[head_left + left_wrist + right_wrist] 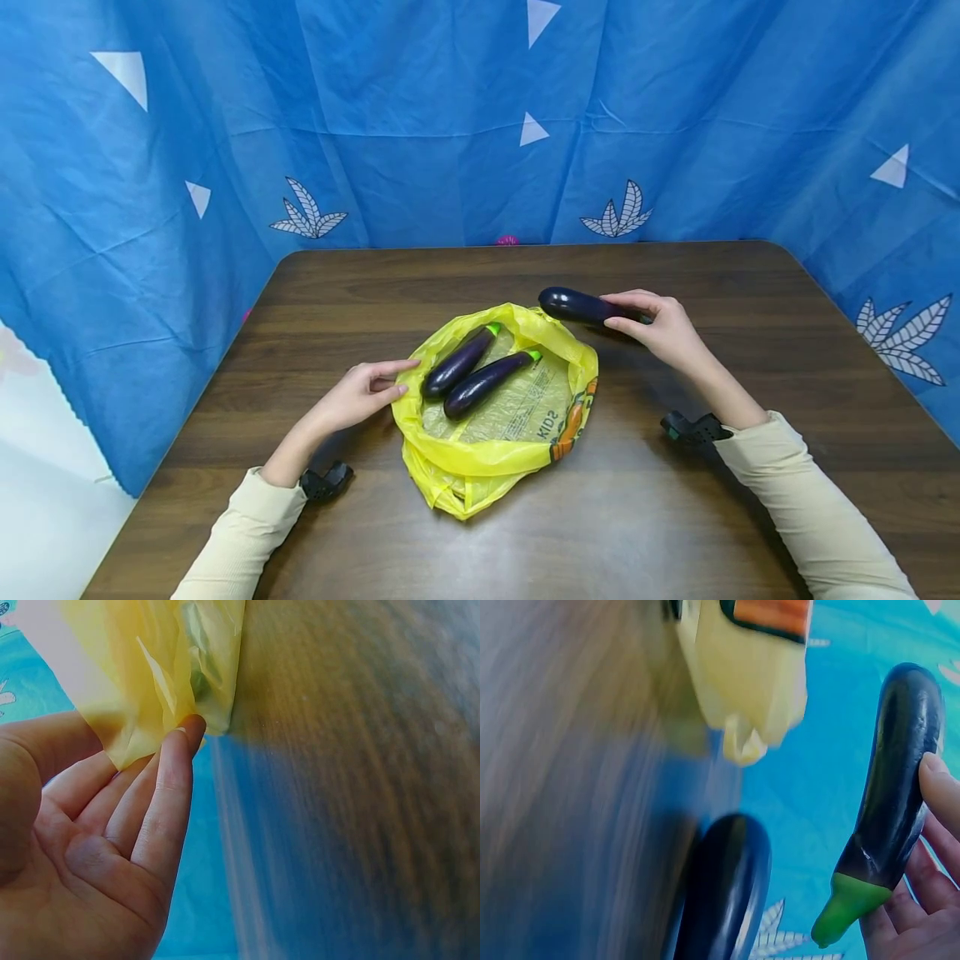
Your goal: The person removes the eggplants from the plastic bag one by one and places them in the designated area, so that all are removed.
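Observation:
A yellow plastic bag (480,458) lies with its mouth spread wide on the table, and two dark purple eggplants (487,383) rest inside it. At its left rim my left hand (363,392) pinches the thin plastic; the left wrist view shows the film (142,675) between thumb and fingers. My right hand (660,325) grips another eggplant (573,306) just past the bag's far right rim, the blunt end toward the bag. Its green stem end (851,904) shows in the right wrist view. Low in that view another eggplant (727,885) appears beside the tabletop.
The brown wooden table (712,517) extends around the bag on every side. A blue curtain (450,125) with white triangles and leaf prints hangs along the table's far edge and down both sides. Black wrist cameras (326,482) are strapped below both hands.

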The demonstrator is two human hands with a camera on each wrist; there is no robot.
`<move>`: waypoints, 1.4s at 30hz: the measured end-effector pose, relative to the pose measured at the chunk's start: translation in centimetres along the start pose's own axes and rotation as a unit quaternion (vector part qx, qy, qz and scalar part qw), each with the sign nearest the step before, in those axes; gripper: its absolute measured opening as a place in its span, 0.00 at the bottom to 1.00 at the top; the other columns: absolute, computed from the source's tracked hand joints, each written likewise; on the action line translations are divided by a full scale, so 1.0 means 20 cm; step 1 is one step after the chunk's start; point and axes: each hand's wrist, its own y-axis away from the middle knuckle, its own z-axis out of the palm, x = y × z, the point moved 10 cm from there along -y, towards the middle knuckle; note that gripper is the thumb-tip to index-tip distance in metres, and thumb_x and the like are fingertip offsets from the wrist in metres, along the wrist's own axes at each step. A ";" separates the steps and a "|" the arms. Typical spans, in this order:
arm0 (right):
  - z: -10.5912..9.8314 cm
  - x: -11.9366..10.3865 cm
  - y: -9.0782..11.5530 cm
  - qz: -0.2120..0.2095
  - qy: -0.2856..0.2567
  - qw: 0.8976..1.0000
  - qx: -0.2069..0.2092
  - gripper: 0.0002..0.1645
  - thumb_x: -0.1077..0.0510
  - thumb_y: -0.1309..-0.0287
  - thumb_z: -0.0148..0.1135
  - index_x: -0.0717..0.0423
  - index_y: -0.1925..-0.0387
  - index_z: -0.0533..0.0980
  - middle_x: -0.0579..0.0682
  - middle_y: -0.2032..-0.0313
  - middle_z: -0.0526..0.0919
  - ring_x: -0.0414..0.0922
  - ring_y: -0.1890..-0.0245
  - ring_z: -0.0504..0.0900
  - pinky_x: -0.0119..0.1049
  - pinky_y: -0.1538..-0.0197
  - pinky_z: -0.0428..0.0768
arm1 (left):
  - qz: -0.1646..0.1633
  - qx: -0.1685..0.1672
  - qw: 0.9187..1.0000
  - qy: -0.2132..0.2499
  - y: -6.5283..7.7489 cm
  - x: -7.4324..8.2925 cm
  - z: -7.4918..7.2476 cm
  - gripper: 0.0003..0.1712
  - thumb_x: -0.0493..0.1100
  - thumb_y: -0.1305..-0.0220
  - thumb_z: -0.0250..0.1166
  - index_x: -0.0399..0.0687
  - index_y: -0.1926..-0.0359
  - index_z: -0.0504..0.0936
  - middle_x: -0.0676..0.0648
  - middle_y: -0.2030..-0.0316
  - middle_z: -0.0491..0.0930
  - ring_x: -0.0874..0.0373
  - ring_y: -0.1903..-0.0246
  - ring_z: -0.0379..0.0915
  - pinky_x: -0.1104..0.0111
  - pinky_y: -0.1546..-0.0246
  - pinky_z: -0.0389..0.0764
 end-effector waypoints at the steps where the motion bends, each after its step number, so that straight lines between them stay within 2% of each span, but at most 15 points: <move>1: -0.02 0.02 0.00 0.007 0.003 1.000 0.005 0.21 0.56 0.44 0.66 0.57 0.48 0.79 0.54 0.51 0.79 0.50 0.50 0.73 0.48 0.51 0.74 | 0.000 0.000 1.000 -0.002 0.00 0.00 0.00 0.24 0.35 0.34 0.58 0.34 0.37 0.69 0.35 0.40 0.67 0.50 0.51 0.74 0.69 0.57 0.76; 6: -0.09 0.09 0.00 0.039 0.011 0.999 0.016 0.23 0.54 0.43 0.65 0.58 0.47 0.78 0.56 0.50 0.78 0.51 0.49 0.73 0.35 0.52 0.74 | -0.003 0.000 1.000 -0.006 0.00 -0.01 0.00 0.25 0.35 0.34 0.58 0.35 0.37 0.69 0.36 0.40 0.67 0.52 0.52 0.75 0.71 0.60 0.77; 12: -0.14 0.19 0.00 0.069 0.027 0.997 0.025 0.24 0.51 0.42 0.64 0.58 0.46 0.78 0.56 0.49 0.78 0.51 0.48 0.72 0.30 0.54 0.72 | -0.006 0.000 1.000 -0.008 0.00 -0.01 -0.01 0.24 0.35 0.34 0.58 0.36 0.37 0.69 0.36 0.40 0.67 0.52 0.52 0.75 0.71 0.61 0.77; 17: -0.18 0.26 -0.02 0.068 0.042 0.996 0.039 0.24 0.52 0.42 0.64 0.60 0.47 0.78 0.59 0.50 0.78 0.53 0.51 0.74 0.20 0.60 0.71 | -0.005 0.000 1.000 -0.011 0.00 0.01 -0.01 0.24 0.35 0.34 0.58 0.35 0.37 0.69 0.35 0.40 0.67 0.52 0.52 0.75 0.71 0.63 0.77; 22: -0.21 0.33 -0.05 0.084 0.059 0.994 0.049 0.24 0.51 0.43 0.65 0.61 0.48 0.78 0.61 0.51 0.79 0.54 0.53 0.75 0.18 0.63 0.69 | -0.002 0.001 1.000 -0.011 0.01 0.02 -0.01 0.24 0.35 0.34 0.58 0.34 0.37 0.69 0.35 0.41 0.68 0.51 0.52 0.75 0.70 0.61 0.77; 26: -0.22 0.38 -0.06 0.095 0.074 0.992 0.045 0.25 0.51 0.43 0.65 0.63 0.48 0.78 0.63 0.50 0.77 0.57 0.51 0.74 0.38 0.54 0.75 | -0.005 0.001 1.000 -0.007 0.01 0.02 0.00 0.24 0.35 0.33 0.58 0.34 0.37 0.69 0.34 0.40 0.67 0.50 0.52 0.75 0.69 0.60 0.77; 29: -0.22 0.40 -0.05 0.105 0.080 0.990 0.042 0.26 0.51 0.42 0.64 0.65 0.48 0.77 0.65 0.50 0.76 0.59 0.49 0.72 0.56 0.51 0.71 | -0.006 0.001 1.000 -0.005 0.01 0.02 0.00 0.24 0.36 0.33 0.58 0.34 0.37 0.69 0.34 0.40 0.67 0.50 0.52 0.75 0.69 0.60 0.77; 42: -0.21 0.54 -0.07 0.132 0.116 0.984 0.024 0.26 0.51 0.42 0.64 0.67 0.49 0.77 0.68 0.52 0.77 0.62 0.51 0.73 0.57 0.51 0.70 | -0.007 -0.001 1.000 -0.004 0.00 0.02 0.00 0.24 0.35 0.33 0.57 0.34 0.37 0.69 0.34 0.40 0.67 0.49 0.51 0.75 0.69 0.59 0.77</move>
